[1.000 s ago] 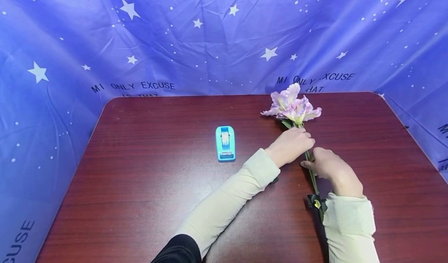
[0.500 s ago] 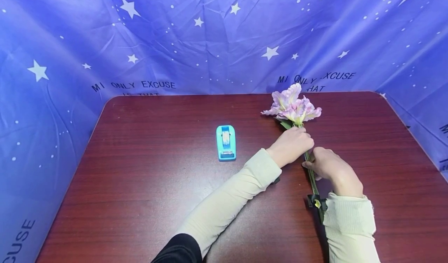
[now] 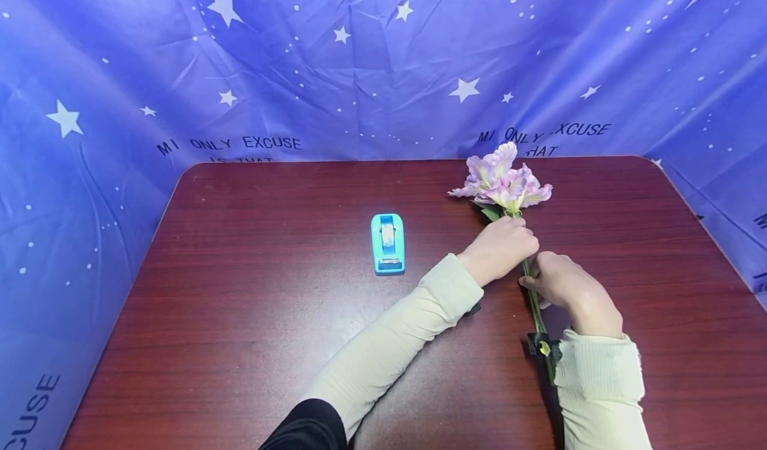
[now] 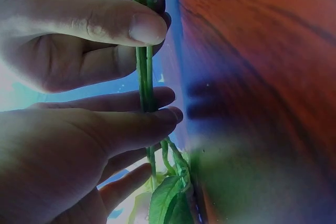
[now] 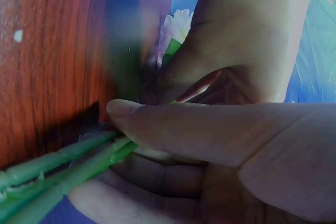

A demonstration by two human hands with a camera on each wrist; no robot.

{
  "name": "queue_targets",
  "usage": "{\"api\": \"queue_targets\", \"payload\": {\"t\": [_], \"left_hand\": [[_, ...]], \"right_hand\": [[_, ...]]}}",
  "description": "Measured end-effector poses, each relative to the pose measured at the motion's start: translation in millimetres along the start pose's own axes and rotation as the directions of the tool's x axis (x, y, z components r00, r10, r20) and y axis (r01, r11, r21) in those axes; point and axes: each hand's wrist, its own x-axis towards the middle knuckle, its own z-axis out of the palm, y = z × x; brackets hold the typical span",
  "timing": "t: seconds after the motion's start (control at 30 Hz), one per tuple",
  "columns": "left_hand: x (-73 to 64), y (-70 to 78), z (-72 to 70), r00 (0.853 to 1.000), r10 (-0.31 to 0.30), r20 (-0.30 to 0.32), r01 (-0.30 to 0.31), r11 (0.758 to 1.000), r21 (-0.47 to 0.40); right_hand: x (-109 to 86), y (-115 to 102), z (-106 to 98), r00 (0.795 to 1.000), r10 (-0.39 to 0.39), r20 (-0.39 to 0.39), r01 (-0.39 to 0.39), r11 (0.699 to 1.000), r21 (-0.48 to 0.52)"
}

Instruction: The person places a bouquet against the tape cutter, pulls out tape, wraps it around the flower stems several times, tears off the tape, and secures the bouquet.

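Pinkish-purple artificial flowers [image 3: 506, 180] with green leaves [image 4: 167, 198] lie toward the far right of the table. Just below the blossoms, my left hand [image 3: 502, 245] pinches the stems [image 4: 145, 77] between thumb and fingers. Close behind it, lower on the same stems, my right hand [image 3: 574, 293] grips them with its thumb laid across. In the right wrist view several green stems [image 5: 63, 177] come out of the right hand's grasp toward the lower left. The stretch inside each grasp is hidden by the fingers.
A light-blue tape dispenser [image 3: 388, 243] with a roll of tape stands on the dark red wooden table [image 3: 240, 290], left of the hands. Blue star-printed cloth [image 3: 359, 70] hangs behind and along both sides of the table.
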Motion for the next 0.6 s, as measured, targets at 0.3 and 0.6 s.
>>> {"api": "queue_targets", "payload": {"t": [0.3, 0.6], "left_hand": [[0.5, -0.3, -2.9, 1.0, -0.002, -0.016, 0.002, 1.0, 0.007], [0.9, -0.2, -1.5, 0.999, 0.002, -0.045, -0.001, 1.0, 0.008]], "right_hand": [[-1.3, -1.2, -3.6, 1.0, 0.001, 0.015, -0.001, 1.0, -0.015], [-3.0, -1.4, -4.8, 1.0, 0.002, 0.012, -0.002, 1.0, -0.012]]}}
